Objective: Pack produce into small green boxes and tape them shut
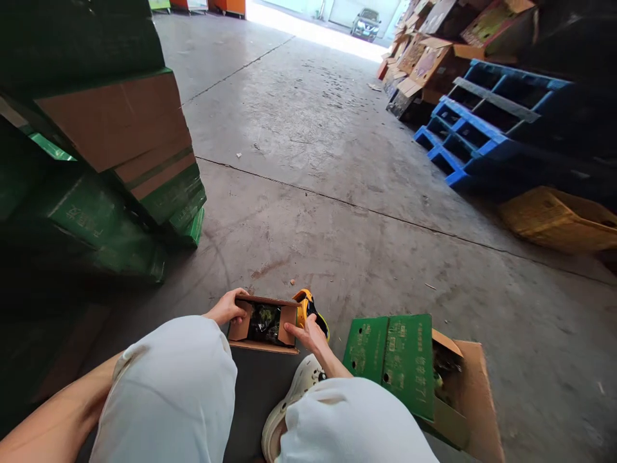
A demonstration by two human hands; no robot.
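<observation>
A small cardboard box (263, 347) stands between my knees, its top flaps raised. Inside it, dark glossy plastic wrap (265, 321) shows bits of green. My left hand (229, 308) grips the box's left end, fingers over the edge. At the opposite end my right hand (308, 334) holds on, thumb on the inner flap; its other fingers are partly hidden. Just beyond this hand is an orange-and-black tape dispenser (303, 299) with a yellow-green rim, partly covered by the hand. Whether the fingers touch it, I cannot tell.
An open green carton (390, 360) with plastic-wrapped contents sits at my right. Stacked green cartons (159, 186) rise on the left. Blue pallets (472, 128), a yellow crate (559, 218) and piled cardboard boxes (429, 61) line the right. A car (366, 24) stands outside, beyond the concrete floor (299, 141).
</observation>
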